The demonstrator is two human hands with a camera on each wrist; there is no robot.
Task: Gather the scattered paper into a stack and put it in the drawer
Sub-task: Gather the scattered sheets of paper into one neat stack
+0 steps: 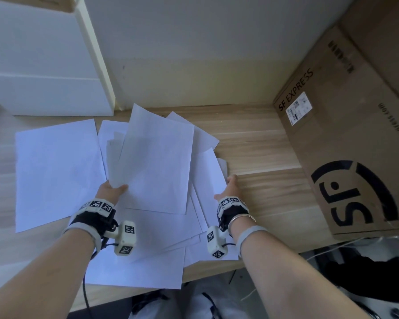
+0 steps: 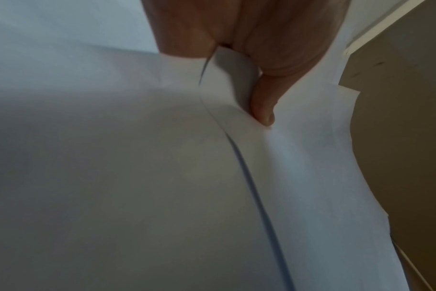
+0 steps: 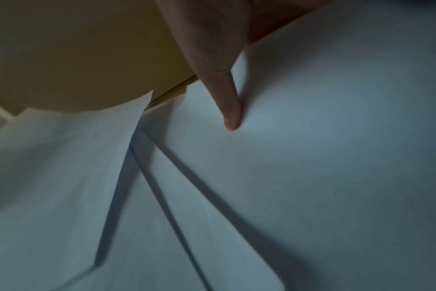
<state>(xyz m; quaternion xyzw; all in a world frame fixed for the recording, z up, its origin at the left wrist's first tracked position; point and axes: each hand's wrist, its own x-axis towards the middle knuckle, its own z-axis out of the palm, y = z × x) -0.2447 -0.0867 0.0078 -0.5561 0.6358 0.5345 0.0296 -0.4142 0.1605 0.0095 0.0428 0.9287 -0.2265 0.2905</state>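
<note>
Several white paper sheets point(image 1: 148, 261) lie fanned and overlapping on the wooden desk point(image 1: 263, 146). One sheet point(image 1: 55, 171) lies flat by itself at the left. My left hand point(image 1: 112, 189) pinches a few raised sheets point(image 1: 157, 162) at their near left corner, thumb point(image 2: 261, 110) on top and fingers hidden beneath. My right hand point(image 1: 228, 187) holds the right edge of the pile, its thumb point(image 3: 230, 110) lying on a sheet point(image 3: 336, 137) and its fingers behind it. A white cabinet point(image 1: 44, 65) with a seam across its shut front stands at the back left.
A large brown cardboard box point(image 1: 346, 139) marked SF EXPRESS fills the desk's right side. A wall closes the back. The nearest sheets overhang the desk's front edge point(image 1: 205, 272). Cables and dark items lie below at the right.
</note>
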